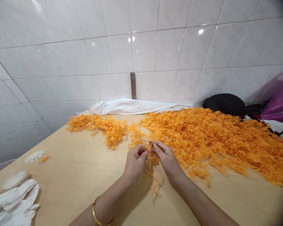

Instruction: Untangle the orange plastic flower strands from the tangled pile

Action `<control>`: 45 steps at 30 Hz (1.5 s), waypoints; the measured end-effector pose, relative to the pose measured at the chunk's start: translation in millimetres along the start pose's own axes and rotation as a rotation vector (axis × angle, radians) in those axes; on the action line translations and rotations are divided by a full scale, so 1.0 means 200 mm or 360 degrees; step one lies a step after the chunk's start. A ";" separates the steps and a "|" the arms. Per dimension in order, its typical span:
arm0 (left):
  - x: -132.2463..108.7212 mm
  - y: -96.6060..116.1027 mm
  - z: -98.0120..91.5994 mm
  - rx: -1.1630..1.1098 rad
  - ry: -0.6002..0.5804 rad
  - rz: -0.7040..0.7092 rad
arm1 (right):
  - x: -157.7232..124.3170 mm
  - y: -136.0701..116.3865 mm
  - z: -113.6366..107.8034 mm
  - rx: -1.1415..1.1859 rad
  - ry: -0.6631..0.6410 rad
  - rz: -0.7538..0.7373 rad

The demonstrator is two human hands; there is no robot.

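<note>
L hand (pixel 135 158) & R hand (pixel 167 158) both pinch thin orange strand (pixel 150 151) w/ fingertips, over pale counter (pixel 73 179), big orange sprig pile (pixel 198 141) just beside.

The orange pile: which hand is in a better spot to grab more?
Probably the right hand: it lies beside the big orange heap. The left hand is farther away, though both pinch the orange strand.
</note>
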State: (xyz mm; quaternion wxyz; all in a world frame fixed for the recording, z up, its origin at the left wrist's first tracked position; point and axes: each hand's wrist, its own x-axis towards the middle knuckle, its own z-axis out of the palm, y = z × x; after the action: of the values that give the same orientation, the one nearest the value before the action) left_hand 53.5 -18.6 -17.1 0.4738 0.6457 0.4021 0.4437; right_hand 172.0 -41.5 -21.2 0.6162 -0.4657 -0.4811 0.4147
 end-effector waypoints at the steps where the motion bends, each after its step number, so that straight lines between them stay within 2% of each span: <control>1: 0.01 0.00 0.00 -0.0155 -0.0002 -0.0097 | 0.00 0.00 0.00 0.0061 0.0027 0.0060; 4: 0.02 0.01 -0.01 -0.0519 0.0007 -0.0306 | 0.00 0.01 0.00 0.0150 0.0081 0.0173; 8: 0.02 0.00 -0.01 -0.0836 -0.0029 -0.0355 | -0.01 0.02 0.01 -0.0005 -0.0097 0.0234; 14: 0.02 0.02 -0.01 -0.1219 0.0017 -0.0598 | -0.02 0.02 0.01 -0.0453 -0.0153 -0.0012; 16: 0.02 0.02 -0.01 -0.1161 0.0028 -0.0594 | -0.02 0.01 0.01 -0.0713 -0.0118 -0.0153; 20: 0.02 -0.01 -0.02 -0.0690 -0.0050 -0.0493 | -0.06 -0.01 0.02 -0.1155 -0.0194 -0.0430; 24: 0.03 -0.04 -0.03 -0.0470 -0.0139 -0.0372 | -0.08 0.00 0.03 -0.1385 -0.0319 -0.0453; 27: 0.05 -0.08 -0.03 -0.0469 -0.0078 -0.0287 | -0.07 0.02 0.02 -0.1520 -0.0361 -0.0483; 35: 0.05 -0.09 -0.02 -0.0474 0.0108 -0.0375 | -0.08 -0.01 0.03 -0.1664 -0.0368 -0.0699; 42: 0.05 -0.07 -0.01 -0.0480 0.0107 -0.0325 | -0.07 0.01 0.05 -0.1338 -0.0317 -0.0476; 45: 0.04 -0.08 0.00 -0.0375 0.0146 -0.0189 | -0.07 0.01 0.05 -0.1392 -0.0340 -0.0624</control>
State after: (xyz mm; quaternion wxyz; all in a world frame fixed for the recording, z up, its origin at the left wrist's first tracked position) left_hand 54.5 -7.3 -31.3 0.5529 0.5397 0.4060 0.4879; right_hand 158.6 -52.1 -24.8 0.3766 -0.5363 -0.7493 0.0954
